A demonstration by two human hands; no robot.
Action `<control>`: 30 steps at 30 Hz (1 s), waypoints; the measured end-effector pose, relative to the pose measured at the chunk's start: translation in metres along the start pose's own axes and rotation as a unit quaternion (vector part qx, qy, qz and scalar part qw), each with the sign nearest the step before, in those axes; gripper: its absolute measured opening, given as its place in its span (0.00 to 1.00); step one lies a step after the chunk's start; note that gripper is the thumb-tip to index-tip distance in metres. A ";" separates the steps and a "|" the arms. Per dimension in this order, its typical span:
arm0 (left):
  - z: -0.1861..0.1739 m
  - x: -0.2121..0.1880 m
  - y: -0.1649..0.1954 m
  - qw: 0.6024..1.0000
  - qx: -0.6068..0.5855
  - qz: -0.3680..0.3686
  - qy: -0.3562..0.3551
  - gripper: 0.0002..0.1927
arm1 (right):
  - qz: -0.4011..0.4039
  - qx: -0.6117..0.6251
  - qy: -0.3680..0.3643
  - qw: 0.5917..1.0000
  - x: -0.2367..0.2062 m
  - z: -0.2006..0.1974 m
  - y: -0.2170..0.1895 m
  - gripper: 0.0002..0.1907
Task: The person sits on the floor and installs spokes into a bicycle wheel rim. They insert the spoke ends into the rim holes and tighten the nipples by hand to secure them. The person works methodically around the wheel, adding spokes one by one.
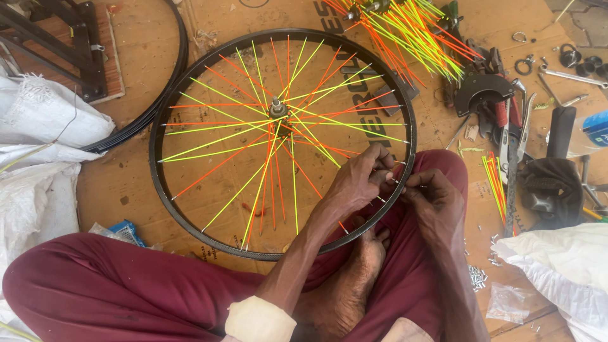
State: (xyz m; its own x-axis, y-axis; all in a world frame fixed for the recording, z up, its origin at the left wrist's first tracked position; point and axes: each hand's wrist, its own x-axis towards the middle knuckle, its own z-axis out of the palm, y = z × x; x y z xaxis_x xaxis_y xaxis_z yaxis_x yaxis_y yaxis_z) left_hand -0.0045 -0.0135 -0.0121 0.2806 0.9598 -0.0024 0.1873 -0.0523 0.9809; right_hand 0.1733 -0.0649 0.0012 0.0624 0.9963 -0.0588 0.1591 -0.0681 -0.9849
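Pinching spoke (391, 179), hands (396, 183) meeting at rim (190, 221)

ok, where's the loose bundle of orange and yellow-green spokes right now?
In the head view, the loose bundle of orange and yellow-green spokes lies at top centre-right on the cardboard, just beyond the black wheel rim, left of the scattered metal tools.

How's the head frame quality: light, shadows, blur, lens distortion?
Head view: even, soft daylight, no harsh glare; only faint shadows under the wheel rim on the cardboard. Focus is sharp at the left hand and right hand on the spokes. Wide-angle lens bends the edges, so the tools at right look slightly stretched. No obvious motion blur.
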 end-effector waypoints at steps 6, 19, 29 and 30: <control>-0.004 0.001 -0.001 0.999 -0.037 0.008 -0.010 0.11 | 0.007 -0.047 0.032 0.998 0.002 0.001 0.001 0.04; -0.017 -0.002 0.004 0.995 -0.077 -0.045 -0.034 0.14 | 0.009 0.068 -0.038 0.997 0.001 0.000 0.010 0.08; -0.010 -0.007 -0.010 0.997 0.061 0.049 -0.028 0.20 | 0.000 0.011 -0.007 1.000 -0.017 0.015 0.001 0.09; -0.010 -0.010 -0.008 0.996 0.074 0.044 -0.020 0.20 | -0.002 0.001 -0.005 1.000 -0.018 0.018 -0.001 0.09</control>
State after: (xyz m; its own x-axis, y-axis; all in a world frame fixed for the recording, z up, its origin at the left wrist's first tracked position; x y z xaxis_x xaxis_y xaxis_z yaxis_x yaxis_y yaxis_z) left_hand -0.0181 -0.0198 -0.0180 0.3386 0.9382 0.0717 0.2968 -0.1788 0.9380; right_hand 0.1545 -0.0818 0.0000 0.0510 0.9971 -0.0573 0.1575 -0.0647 -0.9854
